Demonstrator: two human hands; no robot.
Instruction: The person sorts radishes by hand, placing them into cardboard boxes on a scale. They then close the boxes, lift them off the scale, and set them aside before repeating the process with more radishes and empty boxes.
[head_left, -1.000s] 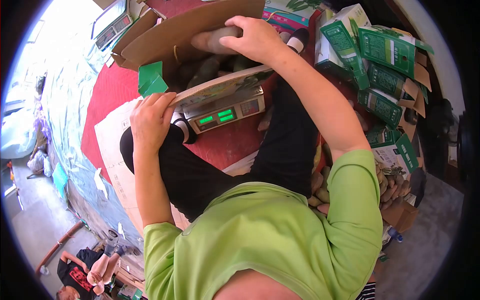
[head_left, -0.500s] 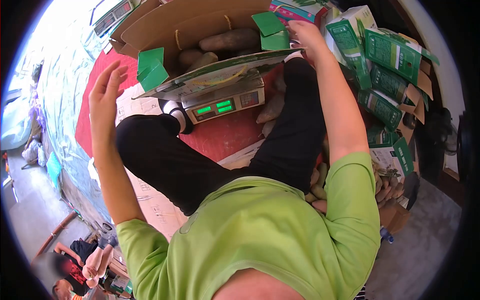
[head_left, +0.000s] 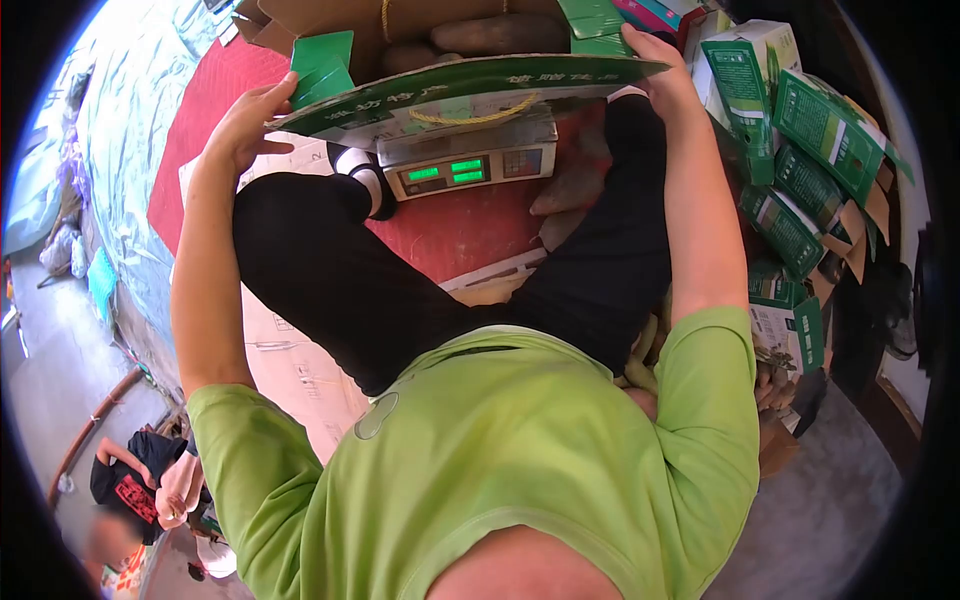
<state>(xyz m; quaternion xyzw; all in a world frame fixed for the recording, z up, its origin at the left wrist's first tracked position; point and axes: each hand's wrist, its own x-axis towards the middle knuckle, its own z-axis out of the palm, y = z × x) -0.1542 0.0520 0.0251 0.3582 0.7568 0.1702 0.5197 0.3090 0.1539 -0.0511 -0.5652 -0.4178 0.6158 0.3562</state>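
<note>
An open cardboard box (head_left: 395,108) with a green printed front flap and yellow cord handles sits on a digital scale (head_left: 425,185), whose green readouts are lit. Large brownish sweet potatoes (head_left: 495,36) lie inside, partly hidden behind the flap. My left hand (head_left: 250,122) is at the flap's left corner, fingers above and thumb below it. At the opposite corner, my right hand (head_left: 660,72) grips the flap edge, its thumb hidden. Small green side flaps (head_left: 322,65) stick up beside the hands.
Green and white boxes (head_left: 825,125) are heaped at the right. Loose sweet potatoes (head_left: 568,192) lie near my right leg on the red floor covering (head_left: 440,235). Flat cardboard (head_left: 295,365) lies at left, beside pale plastic sheeting (head_left: 125,200). Another person (head_left: 140,480) sits at lower left.
Both hands have come from beside the box onto the front flap's corners. The flap now tilts toward me, showing its printed face. The view has shifted slightly.
</note>
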